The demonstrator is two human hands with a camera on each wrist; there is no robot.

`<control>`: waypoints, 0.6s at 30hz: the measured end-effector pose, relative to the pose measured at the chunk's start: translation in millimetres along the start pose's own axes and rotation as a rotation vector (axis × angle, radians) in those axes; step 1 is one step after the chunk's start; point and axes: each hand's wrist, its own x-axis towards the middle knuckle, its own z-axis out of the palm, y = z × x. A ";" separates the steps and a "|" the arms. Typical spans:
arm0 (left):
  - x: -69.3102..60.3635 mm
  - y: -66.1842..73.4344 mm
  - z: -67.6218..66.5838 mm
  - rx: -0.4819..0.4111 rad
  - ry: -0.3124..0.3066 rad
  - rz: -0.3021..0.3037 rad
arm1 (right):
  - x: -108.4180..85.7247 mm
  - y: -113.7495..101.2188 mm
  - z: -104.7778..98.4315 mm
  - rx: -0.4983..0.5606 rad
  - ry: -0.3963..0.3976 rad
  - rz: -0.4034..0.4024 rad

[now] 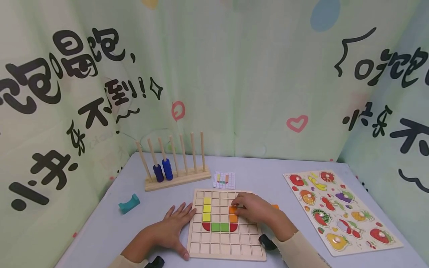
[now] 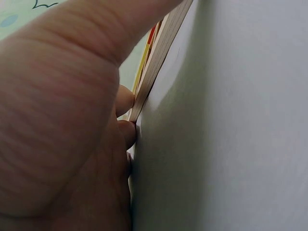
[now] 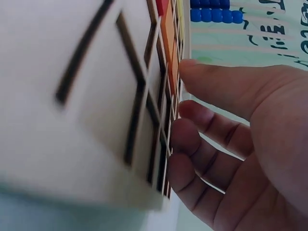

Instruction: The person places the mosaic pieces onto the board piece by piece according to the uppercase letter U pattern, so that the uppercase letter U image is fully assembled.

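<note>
A wooden grid board (image 1: 221,245) lies on the table with square tiles set in its cells. Yellow tiles (image 1: 207,209) run down the left, green tiles (image 1: 220,227) sit along the bottom between two red rounded corner tiles (image 1: 206,226), and orange tiles (image 1: 233,218) stand on the right. My left hand (image 1: 172,230) rests spread on the table, fingertips against the board's left edge. My right hand (image 1: 256,210) is over the board's right side. Its thumb (image 3: 216,82) touches near the orange tiles, apart from the loosely bent fingers; no piece shows between them.
Behind the board stand a wooden peg rack (image 1: 181,178) with dark blue beads (image 1: 167,169) and a small pattern card (image 1: 224,180). A teal curved block (image 1: 129,204) lies at left, a fruit puzzle board (image 1: 342,212) at right. Something orange (image 1: 275,206) peeks out behind my right hand.
</note>
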 end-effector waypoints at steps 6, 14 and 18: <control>-0.2 -1.3 0.1 -0.005 -0.004 -0.009 | -11.9 6.3 -9.0 0.030 -0.001 0.112; 0.4 -1.7 1.3 -0.002 -0.001 -0.006 | -35.4 26.6 -15.4 0.001 0.043 0.172; 1.2 -0.6 2.0 -0.002 0.000 -0.009 | -46.7 35.9 -18.2 -0.013 0.061 0.201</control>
